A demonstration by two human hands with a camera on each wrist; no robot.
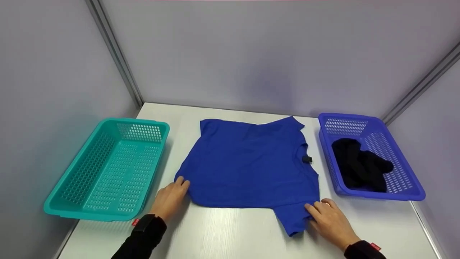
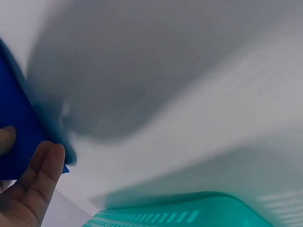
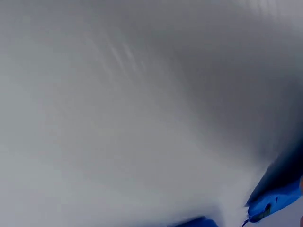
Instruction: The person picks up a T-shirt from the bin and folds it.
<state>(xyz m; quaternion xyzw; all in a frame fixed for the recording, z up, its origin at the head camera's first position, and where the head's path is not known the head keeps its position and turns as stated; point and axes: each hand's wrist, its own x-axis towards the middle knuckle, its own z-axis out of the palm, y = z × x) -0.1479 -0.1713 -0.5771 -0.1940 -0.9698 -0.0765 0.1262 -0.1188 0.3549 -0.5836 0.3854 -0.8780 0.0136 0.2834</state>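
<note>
A blue T-shirt [image 1: 248, 165] lies spread on the white table, its hem end to the left and its neck to the right. A small black clip-like piece [image 1: 307, 159] sits at the neckline. My left hand [image 1: 170, 199] touches the near hem corner; in the left wrist view its fingers are fairly straight, with a gap to the thumb. Over on the right, my right hand [image 1: 332, 223] pinches the edge of the near sleeve [image 1: 291, 217]. The right wrist view shows little of that hand, only a sliver at the edge beside blue cloth [image 3: 274, 203].
To the left stands a teal basket [image 1: 163, 144] with nothing in it. A purple-blue basket [image 1: 399, 196] on the right holds a black cloth item [image 1: 359, 165]. Grey partition walls [image 1: 230, 54] enclose the white table [image 1: 222, 230] at the back and both sides.
</note>
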